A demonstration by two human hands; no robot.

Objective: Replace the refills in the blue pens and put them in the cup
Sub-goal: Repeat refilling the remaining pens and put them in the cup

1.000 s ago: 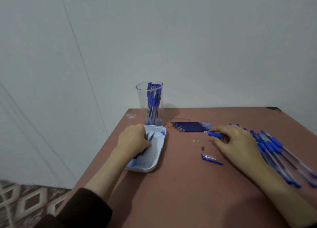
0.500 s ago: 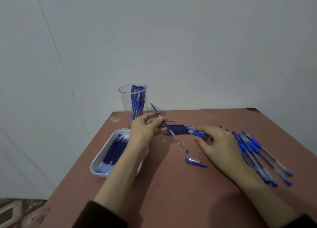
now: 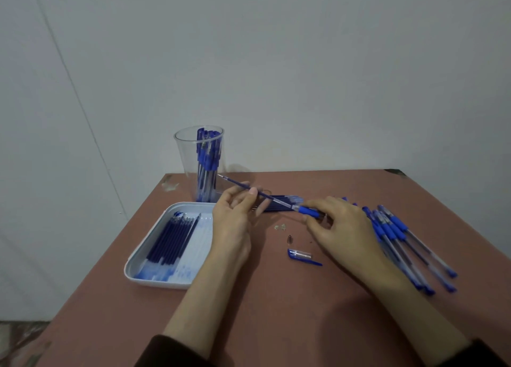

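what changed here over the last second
The left hand left the tray and took up a refill. It now pinches the refill and has brought its clear end to the grip end of the pen in the right hand. The right hand kept hold of that pen. The cup, cap and loose pens stayed put.

One view, head-worn and wide-angle. It looks forward and down from the near side of the table (image 3: 276, 311), facing a plain wall (image 3: 276, 62) that fills the upper half of the frame. Range is close: both forearms enter at the bottom edge, with the left hand (image 3: 235, 223) and right hand (image 3: 343, 228) at centre. Floor (image 3: 19, 339) shows at lower left.
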